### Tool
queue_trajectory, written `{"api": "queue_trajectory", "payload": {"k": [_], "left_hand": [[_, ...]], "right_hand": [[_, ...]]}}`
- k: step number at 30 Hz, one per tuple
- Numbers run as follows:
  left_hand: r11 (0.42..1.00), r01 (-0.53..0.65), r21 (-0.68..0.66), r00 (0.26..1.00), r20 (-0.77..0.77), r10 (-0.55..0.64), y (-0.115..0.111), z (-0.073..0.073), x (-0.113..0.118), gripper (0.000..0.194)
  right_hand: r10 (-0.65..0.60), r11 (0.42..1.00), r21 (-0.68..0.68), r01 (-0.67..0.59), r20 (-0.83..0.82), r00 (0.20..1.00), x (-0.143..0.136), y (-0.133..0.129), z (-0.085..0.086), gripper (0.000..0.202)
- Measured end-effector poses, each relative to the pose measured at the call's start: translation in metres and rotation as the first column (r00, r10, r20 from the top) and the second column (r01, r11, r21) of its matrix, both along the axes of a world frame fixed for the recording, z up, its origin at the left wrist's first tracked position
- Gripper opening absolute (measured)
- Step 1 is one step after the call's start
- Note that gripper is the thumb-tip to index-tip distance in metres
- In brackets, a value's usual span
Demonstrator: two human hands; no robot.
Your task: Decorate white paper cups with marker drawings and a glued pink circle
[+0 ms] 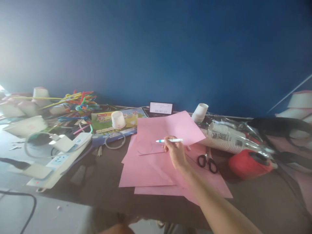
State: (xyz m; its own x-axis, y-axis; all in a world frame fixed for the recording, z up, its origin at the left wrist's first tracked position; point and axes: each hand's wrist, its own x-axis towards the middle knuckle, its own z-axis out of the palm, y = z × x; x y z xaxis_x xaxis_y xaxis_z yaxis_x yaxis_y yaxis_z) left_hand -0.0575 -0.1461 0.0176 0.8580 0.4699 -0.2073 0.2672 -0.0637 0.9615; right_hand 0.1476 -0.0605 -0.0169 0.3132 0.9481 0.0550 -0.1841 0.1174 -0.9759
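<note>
My right hand [175, 152] is closed around a white pen [170, 140] with a teal band near its left end. The pen lies nearly level above a pink sheet of paper [158, 128]. That sheet rests on top of other pink sheets [146, 174], its right side raised off them. A faint round pencil-like outline [145, 148] shows on the paper left of my hand. Black-handled scissors [207, 163] lie right of my hand, on the pink paper. My left hand does not show; at the bottom edge is a skin-coloured shape I cannot make out.
A white paper cup [118, 120] stands on a colourful packet [133, 120], beside a clear ring [115, 140]. Left are a power strip [60, 161] and coloured pipe cleaners [83, 102]. A timer screen [161, 108] stands behind. Right are stacked cups [224, 138] and a red object [250, 164].
</note>
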Motion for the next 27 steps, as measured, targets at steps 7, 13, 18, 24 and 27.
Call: {"api": "queue_trajectory", "payload": {"k": [7,13,18,24,27], "left_hand": [[0.695,-0.683,0.225,0.730,0.187,0.657,0.094,0.034,0.000,0.029],[0.603,-0.679,0.420,0.725,0.249,0.643,0.145,0.000,0.028,0.023],[0.571,-0.462,0.679,0.827,0.097,0.554,0.147,-0.007,0.028,0.022],[0.766,-0.526,0.370,0.843,0.106,0.528,0.151,0.005,0.030,0.029],[0.771,-0.594,0.229,0.805,0.177,0.567,0.152,0.003,0.034,0.027]], "right_hand": [[-0.035,0.999,0.003,0.035,-0.034,0.999,-0.001,-0.005,0.006,0.017],[-0.072,0.997,0.007,0.074,-0.158,0.985,0.003,0.000,0.000,0.019],[-0.058,0.998,-0.003,0.058,-0.158,0.986,0.004,0.003,-0.005,0.021],[0.002,0.996,0.089,0.012,-0.161,0.987,0.003,-0.003,-0.003,0.018],[0.012,0.993,0.115,0.011,-0.196,0.981,0.004,-0.006,0.000,0.016]]}}
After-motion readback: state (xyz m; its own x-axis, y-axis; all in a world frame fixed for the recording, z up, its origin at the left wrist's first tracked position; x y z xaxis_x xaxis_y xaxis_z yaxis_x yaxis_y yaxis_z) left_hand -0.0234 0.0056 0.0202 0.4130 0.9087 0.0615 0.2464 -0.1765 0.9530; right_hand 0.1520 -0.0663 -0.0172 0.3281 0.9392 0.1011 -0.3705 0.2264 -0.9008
